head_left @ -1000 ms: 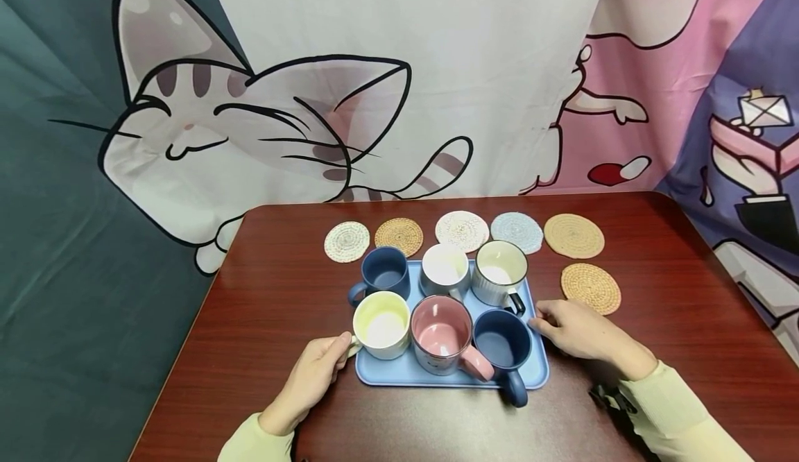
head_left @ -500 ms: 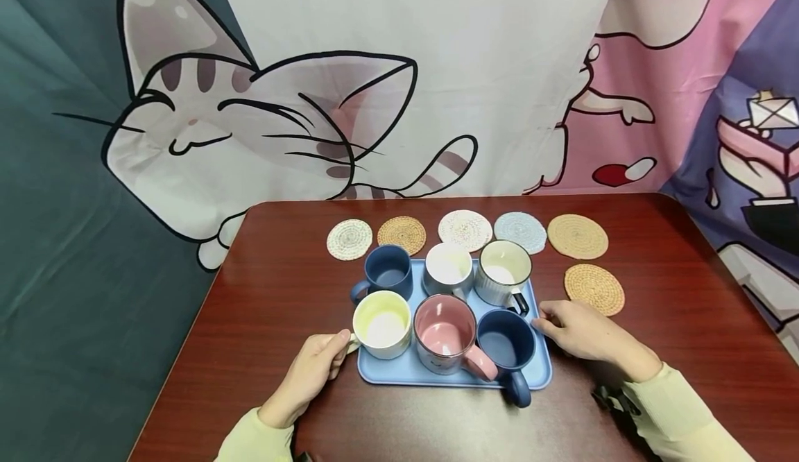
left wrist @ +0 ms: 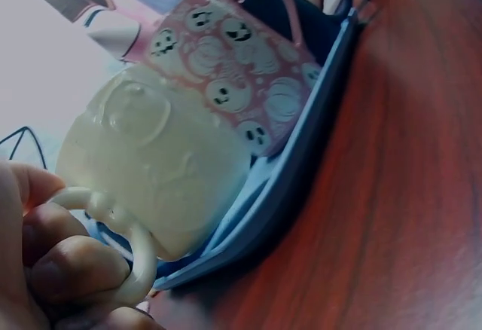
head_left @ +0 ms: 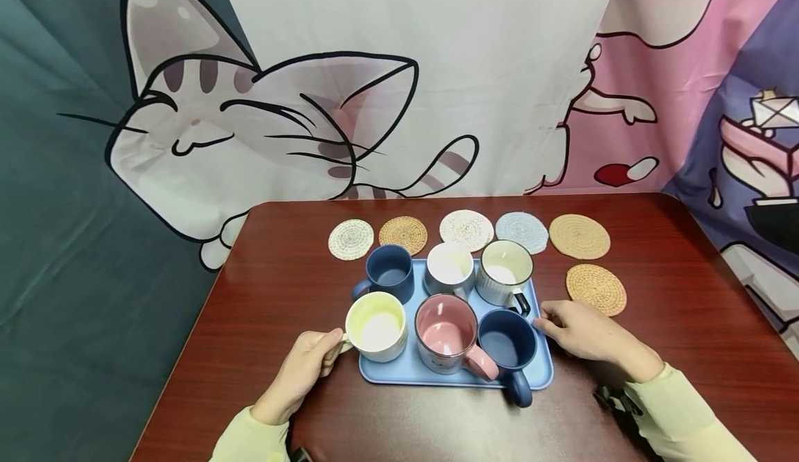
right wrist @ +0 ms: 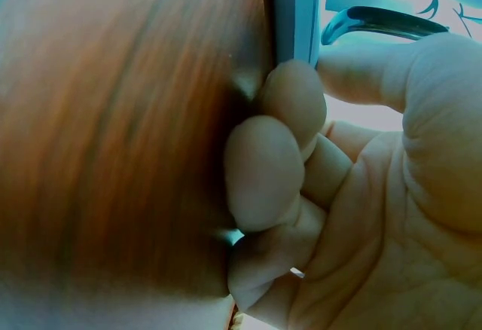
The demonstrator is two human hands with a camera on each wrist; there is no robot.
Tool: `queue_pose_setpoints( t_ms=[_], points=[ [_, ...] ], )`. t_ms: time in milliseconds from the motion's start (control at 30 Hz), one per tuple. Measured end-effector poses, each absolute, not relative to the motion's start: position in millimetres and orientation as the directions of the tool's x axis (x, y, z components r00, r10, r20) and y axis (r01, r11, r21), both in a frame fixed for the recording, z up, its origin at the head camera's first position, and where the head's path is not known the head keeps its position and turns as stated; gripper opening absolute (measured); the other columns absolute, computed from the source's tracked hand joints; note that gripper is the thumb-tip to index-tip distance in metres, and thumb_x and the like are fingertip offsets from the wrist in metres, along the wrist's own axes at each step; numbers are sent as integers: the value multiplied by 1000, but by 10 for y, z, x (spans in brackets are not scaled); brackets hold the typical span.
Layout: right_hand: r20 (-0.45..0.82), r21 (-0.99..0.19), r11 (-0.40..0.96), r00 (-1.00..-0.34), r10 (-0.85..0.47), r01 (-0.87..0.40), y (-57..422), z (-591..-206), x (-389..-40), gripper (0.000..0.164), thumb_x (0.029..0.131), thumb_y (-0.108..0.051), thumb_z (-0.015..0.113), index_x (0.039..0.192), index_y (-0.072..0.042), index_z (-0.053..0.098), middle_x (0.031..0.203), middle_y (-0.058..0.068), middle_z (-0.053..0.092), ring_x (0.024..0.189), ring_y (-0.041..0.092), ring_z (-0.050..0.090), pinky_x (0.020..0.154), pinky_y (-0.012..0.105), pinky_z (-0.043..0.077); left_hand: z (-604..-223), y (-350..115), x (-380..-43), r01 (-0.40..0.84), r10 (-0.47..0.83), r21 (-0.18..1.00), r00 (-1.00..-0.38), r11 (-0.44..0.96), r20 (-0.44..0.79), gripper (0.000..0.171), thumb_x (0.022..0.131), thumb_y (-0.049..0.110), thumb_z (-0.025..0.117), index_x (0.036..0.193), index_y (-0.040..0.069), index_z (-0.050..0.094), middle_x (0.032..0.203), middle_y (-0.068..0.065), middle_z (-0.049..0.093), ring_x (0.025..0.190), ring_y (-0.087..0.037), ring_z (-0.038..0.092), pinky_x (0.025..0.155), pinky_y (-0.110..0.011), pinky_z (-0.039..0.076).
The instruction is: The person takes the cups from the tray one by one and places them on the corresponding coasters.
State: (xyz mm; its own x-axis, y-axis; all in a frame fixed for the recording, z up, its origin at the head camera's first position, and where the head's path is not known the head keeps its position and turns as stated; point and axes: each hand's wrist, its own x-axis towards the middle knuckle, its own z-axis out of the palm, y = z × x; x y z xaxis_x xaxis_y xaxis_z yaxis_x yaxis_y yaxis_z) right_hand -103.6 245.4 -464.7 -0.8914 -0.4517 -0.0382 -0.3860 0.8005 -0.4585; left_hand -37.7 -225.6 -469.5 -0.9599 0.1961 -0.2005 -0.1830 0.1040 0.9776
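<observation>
My left hand (head_left: 302,368) grips the handle of a pale yellow mug (head_left: 377,330), fingers curled through it in the left wrist view. This mug is close over the front left corner of a light blue tray (head_left: 406,376) and overlaps its left edge. My right hand (head_left: 583,334) pinches the tray's right rim, thumb on the inner side and curled fingers outside. Beside the yellow mug stand a pink mug (head_left: 446,334) with ghost faces and a dark blue mug (head_left: 507,344). Behind them are another blue mug (head_left: 390,271), a white mug (head_left: 448,271) and a cream black-handled mug (head_left: 504,275).
A row of round woven coasters lies behind the tray, among them a white coaster (head_left: 351,240), a tan coaster (head_left: 404,234) and a light blue coaster (head_left: 523,232). Another tan coaster (head_left: 596,288) lies beyond my right hand. The reddish-brown table (head_left: 250,295) meets a cartoon cloth behind.
My left hand has moved slightly left, drawing the yellow mug away from the pink mug. The right hand has stayed on the tray's rim; the whole view has shifted slightly.
</observation>
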Motion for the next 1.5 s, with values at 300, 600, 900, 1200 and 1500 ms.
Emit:
queue_pose_setpoints(
  t_ms=[300, 600, 900, 1200, 1500],
  points=[
    [-57, -452, 813, -898, -436, -366, 2467, -4647, -1041, 39, 98, -23, 69, 67, -24, 45, 58, -16, 34, 52, -1, 34, 52, 20, 28, -4574, -2438, -395, -122, 228, 988, -963, 96, -142, 56, 107, 16, 51, 59, 3, 24, 58, -2, 20, 50, -14, 14, 45, -26, 11],
    [-55, -452, 811, -896, -440, -371, 2471, -4649, -1046, 39, 98, -24, 69, 67, -24, 45, 58, -16, 34, 53, -1, 33, 52, 20, 27, -4464, -2644, -400, -112, 220, 992, -968, 59, -122, 54, 107, 12, 48, 59, 4, 24, 59, -11, 18, 51, -25, 12, 44, -27, 12],
    [-47, -452, 807, -893, -448, -381, 2474, -4644, -1051, 38, 98, -24, 69, 67, -23, 46, 58, -16, 35, 53, -1, 33, 52, 21, 28, -4415, -2907, -419, -2, 220, 1000, -975, -22, 3, 53, 109, 7, 41, 59, 6, 22, 57, -10, 16, 50, -29, 12, 45, -38, 11],
    [-47, -453, 805, -891, -451, -384, 2462, -4651, -1038, 39, 98, -26, 69, 67, -23, 46, 58, -16, 34, 53, -1, 33, 53, 20, 28, -4345, -3088, -457, 7, 190, 998, -982, -58, 18, 54, 112, 11, 38, 61, 7, 21, 57, -9, 15, 50, -28, 11, 45, -39, 11],
    [-39, -454, 801, -890, -454, -389, 2464, -4657, -1038, 38, 99, -26, 69, 68, -23, 48, 59, -16, 34, 55, -1, 34, 54, 21, 29, -4311, -3105, -604, -35, 103, 997, -994, -66, -28, 55, 112, 16, 42, 62, 7, 20, 59, -9, 12, 53, -29, 7, 47, -39, 7]
  ],
)
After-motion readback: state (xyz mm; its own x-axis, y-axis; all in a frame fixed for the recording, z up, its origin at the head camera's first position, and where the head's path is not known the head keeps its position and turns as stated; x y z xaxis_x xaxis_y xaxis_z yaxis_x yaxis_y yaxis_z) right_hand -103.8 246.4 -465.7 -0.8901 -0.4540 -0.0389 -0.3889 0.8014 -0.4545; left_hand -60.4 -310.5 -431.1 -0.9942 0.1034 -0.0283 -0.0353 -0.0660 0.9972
